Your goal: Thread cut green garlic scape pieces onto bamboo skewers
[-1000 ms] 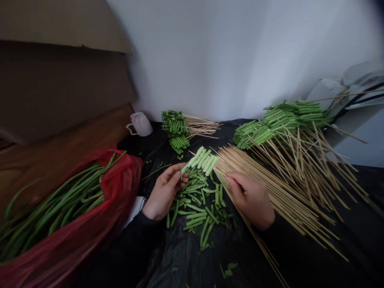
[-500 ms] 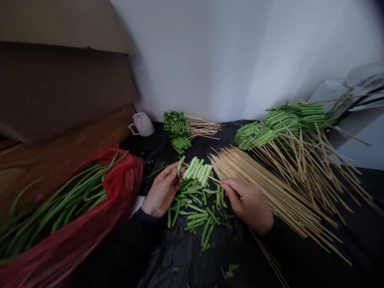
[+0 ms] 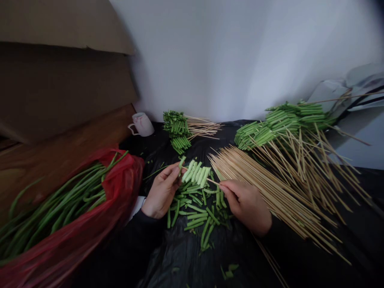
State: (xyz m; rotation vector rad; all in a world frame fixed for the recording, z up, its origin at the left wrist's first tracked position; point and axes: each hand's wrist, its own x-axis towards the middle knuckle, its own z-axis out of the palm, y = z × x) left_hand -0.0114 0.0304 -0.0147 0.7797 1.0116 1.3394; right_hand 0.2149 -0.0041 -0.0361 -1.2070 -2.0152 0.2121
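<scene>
Between thumb and fingers, my left hand pinches a cut green bean piece at the tip of a bamboo skewer. My right hand grips that skewer farther along its shaft. Several pale green bean pieces sit side by side across the skewer between my hands. Beneath them, a loose pile of cut green beans lies on the black plastic sheet. Whether the tip has passed through the pinched piece is hidden by my left fingers.
Bare skewers fan out on the right. Finished bean skewers are stacked behind them, with another bundle at the back middle. A red bag of long beans stands left, near a white mug and cardboard box.
My right hand has shifted slightly left, carrying the skewer and its beans toward my left hand. The pinched bean piece now meets the skewer's tip.
</scene>
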